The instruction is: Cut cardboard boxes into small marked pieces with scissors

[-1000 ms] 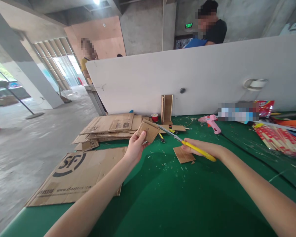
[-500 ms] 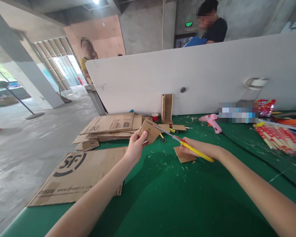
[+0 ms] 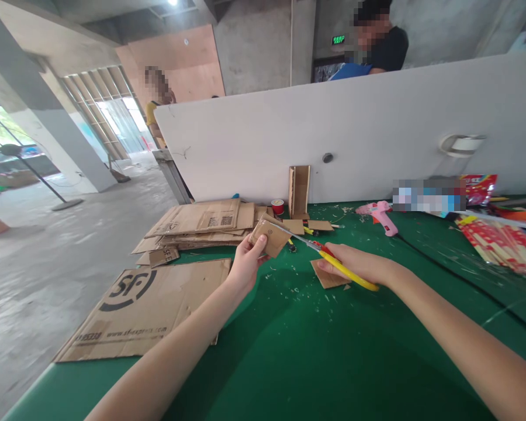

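A small piece of cardboard [image 3: 275, 238] is pinched between the thumb and fingers of my left hand [image 3: 248, 262], held above the green table. My right hand [image 3: 355, 263] grips scissors [image 3: 344, 269] with yellow handles. Their metal blades reach left to the upper edge of the cardboard; whether they are parted there is too small to tell. Below my right hand a square cardboard piece [image 3: 331, 278] lies on the table, partly hidden by the hand and scissors. Behind, a cardboard channel [image 3: 299, 190] stands upright against the white panel.
Stacked cardboard sheets [image 3: 197, 222] and a large printed sheet [image 3: 158, 316] lie left on the green table [image 3: 289, 362]. A pink glue gun [image 3: 382, 217] with a black cord, red-and-white packets [image 3: 499, 245] and a red spool [image 3: 277, 206] sit farther back. Two people are beyond the white panel [image 3: 254, 146].
The view has shifted slightly. My left hand still holds the cardboard and the scissors stay at its upper edge, with little other visible movement.
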A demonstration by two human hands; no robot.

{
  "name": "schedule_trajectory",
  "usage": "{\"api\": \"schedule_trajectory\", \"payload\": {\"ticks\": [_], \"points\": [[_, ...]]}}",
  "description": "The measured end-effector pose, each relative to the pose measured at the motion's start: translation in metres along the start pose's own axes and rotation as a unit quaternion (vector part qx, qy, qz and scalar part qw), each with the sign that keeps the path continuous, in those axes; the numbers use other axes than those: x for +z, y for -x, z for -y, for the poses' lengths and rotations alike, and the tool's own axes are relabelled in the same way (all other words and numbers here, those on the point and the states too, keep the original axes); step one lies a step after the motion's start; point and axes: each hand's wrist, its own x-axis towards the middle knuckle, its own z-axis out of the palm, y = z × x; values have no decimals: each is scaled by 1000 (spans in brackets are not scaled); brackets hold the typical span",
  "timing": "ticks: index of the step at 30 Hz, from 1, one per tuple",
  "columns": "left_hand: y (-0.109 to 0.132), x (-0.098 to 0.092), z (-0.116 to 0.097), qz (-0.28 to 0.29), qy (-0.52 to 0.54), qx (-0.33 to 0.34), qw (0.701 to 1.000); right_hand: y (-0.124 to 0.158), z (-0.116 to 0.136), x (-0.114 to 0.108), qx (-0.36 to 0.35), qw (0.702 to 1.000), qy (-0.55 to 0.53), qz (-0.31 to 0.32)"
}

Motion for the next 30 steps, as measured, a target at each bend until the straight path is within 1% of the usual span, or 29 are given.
{"api": "schedule_trajectory", "payload": {"ticks": [4,7,14,20,25,28,30], "points": [[0,0,-1,8,10,13,1000,-2,3,3,-13,999,21,-32],[-1,1,-3,3,5,27,1000,-3,6,4,-12,998,40,-41],[1,1,-5,13,6,33,999,-2,10,3,31,997,56,-51],[0,0,-8,32,2,48,998,-3,7,4,29,994,71,-83],[0,-2,-9,37,-10,56,998,-3,6,6,24,987,109,-113],[-1,-4,-9,39,0,61,997,-3,11,6,32,990,98,-100],[-2,-5,-8,38,-2,60,997,-3,14,6,23,991,99,-82]]}}
